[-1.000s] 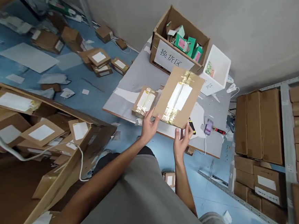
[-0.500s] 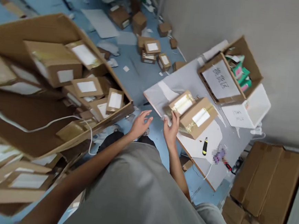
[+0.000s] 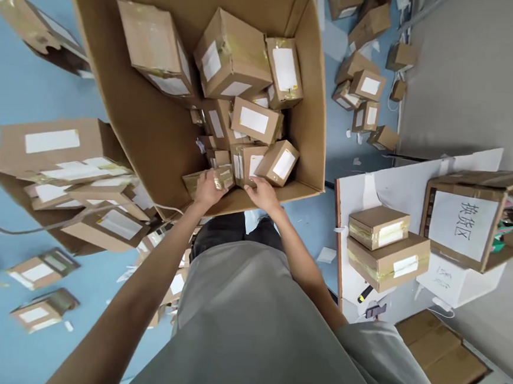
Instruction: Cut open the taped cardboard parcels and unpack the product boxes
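Observation:
My left hand (image 3: 209, 188) reaches into a large open carton (image 3: 125, 110) and is closed over a small taped cardboard box (image 3: 225, 178) at its near side. Fingers apart, my right hand (image 3: 263, 194) is at the near wall of the carton. Its fingertips touch or nearly touch the lower edge of an upright labelled box (image 3: 246, 160) and a tilted labelled box (image 3: 280, 163). Behind these lie another labelled box (image 3: 255, 120) and a larger taped box (image 3: 238, 54). The undersides of the boxes are hidden.
On the right, a white table (image 3: 358, 191) bears two stacked boxes (image 3: 387, 255), a yellow-black cutter (image 3: 365, 293) and a marked carton (image 3: 462, 223). A white cable (image 3: 104, 208) crosses a box pile at left. Several boxes lie on the blue floor (image 3: 107, 340).
My view and body have turned left from the table to the large carton. Both hands have left the table side and are now inside the carton; the right hand has left the table's boxes.

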`<state>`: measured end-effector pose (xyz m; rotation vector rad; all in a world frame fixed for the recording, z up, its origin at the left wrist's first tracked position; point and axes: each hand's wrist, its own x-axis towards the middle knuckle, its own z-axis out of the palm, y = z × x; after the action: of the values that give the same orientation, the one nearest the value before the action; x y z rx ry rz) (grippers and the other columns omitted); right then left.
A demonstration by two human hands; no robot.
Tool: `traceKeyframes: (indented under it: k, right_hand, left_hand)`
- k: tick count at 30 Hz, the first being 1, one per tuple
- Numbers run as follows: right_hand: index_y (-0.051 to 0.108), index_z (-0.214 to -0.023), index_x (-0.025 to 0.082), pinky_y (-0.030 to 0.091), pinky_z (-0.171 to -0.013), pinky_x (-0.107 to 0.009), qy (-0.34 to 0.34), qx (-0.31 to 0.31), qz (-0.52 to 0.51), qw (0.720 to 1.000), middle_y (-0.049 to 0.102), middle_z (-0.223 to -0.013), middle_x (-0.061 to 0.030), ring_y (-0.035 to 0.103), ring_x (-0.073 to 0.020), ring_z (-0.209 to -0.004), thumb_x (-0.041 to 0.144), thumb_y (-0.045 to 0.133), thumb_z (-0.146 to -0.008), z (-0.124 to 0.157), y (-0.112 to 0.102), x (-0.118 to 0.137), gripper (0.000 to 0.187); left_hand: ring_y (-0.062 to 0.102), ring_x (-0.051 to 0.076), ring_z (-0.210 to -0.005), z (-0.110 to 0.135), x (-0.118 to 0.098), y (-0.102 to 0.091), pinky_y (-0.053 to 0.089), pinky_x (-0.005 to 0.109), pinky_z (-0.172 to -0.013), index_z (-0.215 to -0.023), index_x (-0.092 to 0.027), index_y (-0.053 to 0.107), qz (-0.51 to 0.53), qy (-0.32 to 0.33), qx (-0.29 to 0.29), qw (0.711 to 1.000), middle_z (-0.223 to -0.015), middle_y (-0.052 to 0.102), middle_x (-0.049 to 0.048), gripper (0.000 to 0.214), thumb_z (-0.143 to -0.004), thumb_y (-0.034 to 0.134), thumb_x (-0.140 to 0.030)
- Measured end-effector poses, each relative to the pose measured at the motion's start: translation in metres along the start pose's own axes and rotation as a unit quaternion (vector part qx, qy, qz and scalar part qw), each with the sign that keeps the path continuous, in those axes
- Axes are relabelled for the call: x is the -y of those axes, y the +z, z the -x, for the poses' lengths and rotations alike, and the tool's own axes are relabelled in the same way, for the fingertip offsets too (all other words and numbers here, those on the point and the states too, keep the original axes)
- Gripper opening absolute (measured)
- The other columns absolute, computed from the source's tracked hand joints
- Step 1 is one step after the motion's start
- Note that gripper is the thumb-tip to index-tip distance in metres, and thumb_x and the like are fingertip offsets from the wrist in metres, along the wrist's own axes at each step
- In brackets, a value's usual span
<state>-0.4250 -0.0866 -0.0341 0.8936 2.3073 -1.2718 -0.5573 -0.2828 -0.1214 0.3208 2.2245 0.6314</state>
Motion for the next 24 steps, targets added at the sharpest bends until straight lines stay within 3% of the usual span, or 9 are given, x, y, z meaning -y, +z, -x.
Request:
traceKeyframes:
  k: [4, 6, 8, 10, 12, 14, 17, 21, 24]
  right_hand:
    - [0.08, -0.154, 0.016, 0.057, -0.135, -0.046, 0.021, 0.037, 0.004, 0.999, 0.083, -0.155, -0.0184, 0.077, -0.0327, -0.151, 0.029, 0.075, -0.118, -0.028, 0.036, 0.029, 0.038]
    - [0.079, -0.156, 0.016, 0.056, -0.135, -0.046, 0.025, 0.045, 0.0, 0.999, 0.082, -0.158, -0.0189, 0.076, -0.0326, -0.153, 0.031, 0.074, -0.119, -0.029, 0.047, 0.036, 0.04]
    - [0.078, -0.158, 0.014, 0.056, -0.136, -0.046, 0.033, 0.058, -0.002, 0.998, 0.081, -0.159, -0.0206, 0.076, -0.0331, -0.154, 0.031, 0.074, -0.12, -0.027, 0.052, 0.039, 0.042]
    - [0.077, -0.159, 0.013, 0.055, -0.137, -0.047, 0.046, 0.067, -0.004, 0.997, 0.081, -0.159, -0.0212, 0.075, -0.0327, -0.155, 0.03, 0.073, -0.12, -0.024, 0.051, 0.039, 0.043]
    - [0.078, -0.159, 0.014, 0.055, -0.138, -0.046, 0.059, 0.067, -0.014, 0.996, 0.081, -0.16, -0.0201, 0.075, -0.0317, -0.155, 0.029, 0.074, -0.12, -0.021, 0.046, 0.037, 0.042]
    - [0.079, -0.157, 0.015, 0.055, -0.138, -0.045, 0.069, 0.052, -0.031, 0.996, 0.081, -0.161, -0.0194, 0.075, -0.0315, -0.156, 0.029, 0.076, -0.118, -0.018, 0.038, 0.035, 0.041]
    - [0.081, -0.155, 0.015, 0.056, -0.137, -0.045, 0.078, 0.006, -0.067, 0.995, 0.081, -0.16, -0.0197, 0.077, -0.0317, -0.154, 0.028, 0.076, -0.118, -0.008, 0.018, 0.033, 0.039]
    - [0.082, -0.153, 0.018, 0.058, -0.136, -0.042, 0.052, -0.09, -0.128, 0.986, 0.082, -0.159, -0.0167, 0.078, -0.0288, -0.153, 0.028, 0.074, -0.118, 0.02, -0.015, 0.03, 0.037]
    - [0.08, -0.155, 0.021, 0.06, -0.133, -0.039, 0.022, -0.175, -0.164, 0.971, 0.08, -0.161, -0.0152, 0.077, -0.0269, -0.154, 0.03, 0.073, -0.119, 0.051, -0.046, 0.021, 0.038]
  left_hand:
    - [0.018, 0.064, -0.184, -0.023, 0.014, 0.007, 0.034, 0.077, -0.144, -0.178, -0.007, 0.05, -0.046, -0.001, 0.111, 0.993, -0.197, 0.018, 0.0399, 0.123, -0.073, 0.106, -0.038]
    - [0.004, 0.067, -0.185, -0.029, 0.013, 0.012, 0.036, 0.081, -0.141, -0.18, -0.003, 0.048, -0.103, 0.012, 0.154, 0.983, -0.198, 0.009, 0.0409, 0.122, -0.077, 0.102, -0.04]
    - [-0.005, 0.066, -0.186, -0.034, 0.01, 0.013, 0.04, 0.085, -0.135, -0.184, -0.002, 0.043, -0.163, 0.013, 0.162, 0.973, -0.199, 0.005, 0.0396, 0.12, -0.084, 0.094, -0.044]
    - [0.001, 0.064, -0.186, -0.038, 0.007, 0.008, 0.042, 0.085, -0.133, -0.186, -0.004, 0.042, -0.19, 0.019, 0.141, 0.972, -0.199, 0.011, 0.0389, 0.116, -0.089, 0.089, -0.045]
    - [0.019, 0.063, -0.182, -0.041, 0.003, -0.004, 0.041, 0.081, -0.136, -0.183, -0.003, 0.046, -0.201, 0.037, 0.12, 0.971, -0.194, 0.024, 0.0404, 0.11, -0.087, 0.086, -0.04]
    - [0.038, 0.063, -0.172, -0.042, -0.002, -0.022, 0.04, 0.076, -0.137, -0.178, -0.003, 0.053, -0.211, 0.045, 0.094, 0.972, -0.185, 0.037, 0.0415, 0.106, -0.083, 0.086, -0.035]
    - [0.05, 0.061, -0.16, -0.032, -0.018, -0.055, 0.044, 0.075, -0.134, -0.174, -0.006, 0.058, -0.209, 0.034, 0.023, 0.977, -0.176, 0.046, 0.0387, 0.103, -0.081, 0.089, -0.038]
    - [0.054, 0.056, -0.158, -0.005, -0.053, -0.087, 0.045, 0.072, -0.137, -0.17, -0.014, 0.06, -0.14, 0.078, -0.119, 0.98, -0.167, 0.05, 0.029, 0.101, -0.082, 0.091, -0.052]
    - [0.055, 0.052, -0.161, 0.009, -0.098, -0.085, 0.048, 0.065, -0.14, -0.173, -0.032, 0.056, -0.043, 0.136, -0.2, 0.969, -0.167, 0.048, 0.0179, 0.106, -0.077, 0.094, -0.059]
